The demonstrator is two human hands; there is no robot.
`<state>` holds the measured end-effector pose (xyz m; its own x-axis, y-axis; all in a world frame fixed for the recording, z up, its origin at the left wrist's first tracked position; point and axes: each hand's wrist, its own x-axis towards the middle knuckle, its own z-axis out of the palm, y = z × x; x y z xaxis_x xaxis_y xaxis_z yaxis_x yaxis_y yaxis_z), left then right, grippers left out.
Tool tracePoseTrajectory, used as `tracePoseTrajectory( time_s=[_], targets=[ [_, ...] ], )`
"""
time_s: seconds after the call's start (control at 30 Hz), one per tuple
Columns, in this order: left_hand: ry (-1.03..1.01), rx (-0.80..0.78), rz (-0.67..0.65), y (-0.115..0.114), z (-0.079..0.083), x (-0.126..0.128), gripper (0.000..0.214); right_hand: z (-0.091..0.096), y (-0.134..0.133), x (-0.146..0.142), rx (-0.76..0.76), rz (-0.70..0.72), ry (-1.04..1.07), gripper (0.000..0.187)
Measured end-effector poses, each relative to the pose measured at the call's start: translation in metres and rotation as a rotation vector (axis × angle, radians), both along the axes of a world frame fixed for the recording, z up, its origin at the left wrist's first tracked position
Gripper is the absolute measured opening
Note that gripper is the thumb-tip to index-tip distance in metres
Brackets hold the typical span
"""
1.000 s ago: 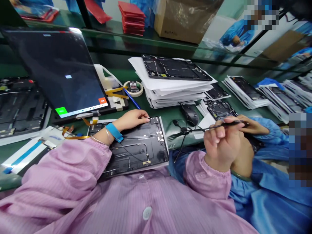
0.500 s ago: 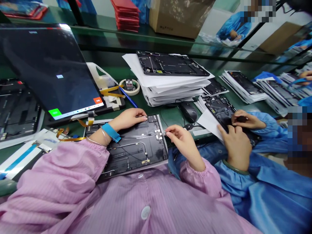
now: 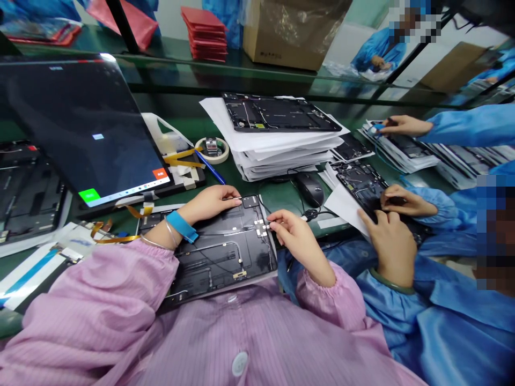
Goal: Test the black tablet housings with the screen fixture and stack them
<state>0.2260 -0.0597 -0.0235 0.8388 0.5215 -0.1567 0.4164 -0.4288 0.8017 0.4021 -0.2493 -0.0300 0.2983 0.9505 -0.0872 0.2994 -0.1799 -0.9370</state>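
Note:
An opened black tablet housing (image 3: 219,257), with thin cables and small boards inside, lies in front of my body. My left hand (image 3: 213,206), a blue strap at its wrist, grips the housing's far edge near the upper right corner, thumb on top. At the right edge my right hand (image 3: 295,233) pinches a small silver plug, mostly hidden by the fingertips. The plug is against or very near a small light-coloured connector board (image 3: 261,228); whether it is inserted I cannot tell.
Left stands a lit screen (image 3: 96,134). Behind are a tape roll (image 3: 219,151), a blue pen (image 3: 209,167), a stack of housings and paper (image 3: 281,145) and a mouse (image 3: 309,188). To the right, a co-worker's hands (image 3: 392,241) work on another housing; another person's hand (image 3: 406,126) reaches in.
My right hand has shifted slightly left, bringing the plug closer to the connector board. My left hand stays on the housing. Another person's arm has come in at the upper right.

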Motion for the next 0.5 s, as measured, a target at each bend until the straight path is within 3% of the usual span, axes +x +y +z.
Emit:
tracePoseTrajectory(
  time_s=[0.13, 0.33, 0.5],
  targets=[
    [-0.001, 0.002, 0.003, 0.000, -0.001, -0.001, 0.047, 0.001, 0.002, -0.003, -0.014, 0.015, -0.045, 0.016],
    [-0.011, -0.028, 0.002, 0.001, -0.003, 0.000, 0.048, 0.017, -0.006, -0.035, -0.107, 0.050, -0.808, 0.028],
    [-0.017, -0.050, 0.005, 0.003, -0.007, -0.001, 0.048, 0.023, -0.009, -0.041, -0.153, 0.008, -1.024, 0.043]
  ],
)
